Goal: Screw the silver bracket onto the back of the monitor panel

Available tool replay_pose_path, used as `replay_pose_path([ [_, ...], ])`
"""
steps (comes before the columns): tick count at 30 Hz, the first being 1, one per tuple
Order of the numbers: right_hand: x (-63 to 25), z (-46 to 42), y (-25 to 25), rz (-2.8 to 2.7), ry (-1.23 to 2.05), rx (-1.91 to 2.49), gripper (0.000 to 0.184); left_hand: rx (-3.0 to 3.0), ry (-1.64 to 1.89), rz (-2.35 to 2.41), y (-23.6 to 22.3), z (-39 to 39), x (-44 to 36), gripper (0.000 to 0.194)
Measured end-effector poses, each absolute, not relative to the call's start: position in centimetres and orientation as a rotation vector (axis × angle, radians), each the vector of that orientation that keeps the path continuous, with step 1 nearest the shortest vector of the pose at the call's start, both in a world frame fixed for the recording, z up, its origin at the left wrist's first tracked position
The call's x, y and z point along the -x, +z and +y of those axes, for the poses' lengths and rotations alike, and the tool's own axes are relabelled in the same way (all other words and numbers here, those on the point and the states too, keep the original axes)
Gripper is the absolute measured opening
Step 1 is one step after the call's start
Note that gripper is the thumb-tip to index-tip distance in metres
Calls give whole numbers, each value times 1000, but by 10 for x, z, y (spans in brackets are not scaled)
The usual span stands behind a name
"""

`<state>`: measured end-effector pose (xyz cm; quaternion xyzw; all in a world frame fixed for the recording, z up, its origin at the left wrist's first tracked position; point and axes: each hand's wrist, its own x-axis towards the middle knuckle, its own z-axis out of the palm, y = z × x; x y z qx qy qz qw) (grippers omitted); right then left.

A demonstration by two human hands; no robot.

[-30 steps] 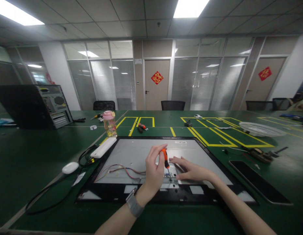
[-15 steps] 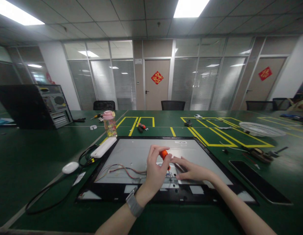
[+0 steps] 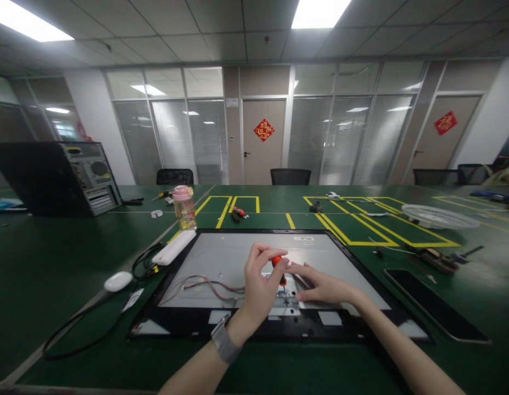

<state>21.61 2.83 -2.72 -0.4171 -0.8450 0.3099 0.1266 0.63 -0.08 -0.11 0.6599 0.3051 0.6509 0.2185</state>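
My left hand point(image 3: 260, 280), with a grey watch on the wrist, grips an orange-and-black screwdriver point(image 3: 283, 281) between thumb and fingers. The screwdriver stands nearly upright, its tip down at a metal bracket point(image 3: 293, 311) on the near side of a flat display panel point(image 3: 205, 258). My right hand point(image 3: 318, 284) rests beside it with fingers stretched out over the bracket. Its fingertips are close to the screwdriver; whether they touch it I cannot tell. Thin coloured wires point(image 3: 205, 282) run across the panel's grey back to the left of my left hand.
Left of the panel lie a white power strip point(image 3: 174, 249), a black cable and a pink-lidded bottle point(image 3: 185, 208). A computer case point(image 3: 52, 178) stands farther left. A phone point(image 3: 435, 307) and a caliper-like tool point(image 3: 443, 259) lie on the right. Pliers point(image 3: 236, 214) lie beyond the panel.
The screwdriver's handle has turned or tilted slightly in my left hand, showing more of its black part. My right hand stays in nearly the same place.
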Motion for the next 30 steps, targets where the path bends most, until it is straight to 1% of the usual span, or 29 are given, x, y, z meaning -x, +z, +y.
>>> replay_pose_path([
  [5, -217, 28, -27, -2441, 927, 1269, 79, -1836, 1727, 729, 2, -3, -4, 28],
  [7, -216, 28, -27, -2450, 928, 1247, 79, -1848, 1729, 720, 2, -3, -4, 27],
  [10, -215, 28, -27, -2458, 918, 1207, 78, -1910, 1776, 762, 2, -4, -5, 16],
  [16, -215, 28, -27, -2454, 913, 1203, 75, -1925, 1778, 784, -1, -4, -7, 13],
  [21, -216, 27, -27, -2426, 934, 1257, 78, -1834, 1698, 712, -4, -2, -8, 28],
  [28, -216, 28, -28, -2435, 917, 1244, 77, -1873, 1642, 644, -1, -3, -6, 34],
  [30, -216, 28, -28, -2438, 915, 1245, 76, -1881, 1647, 652, 0, -3, -6, 33],
])
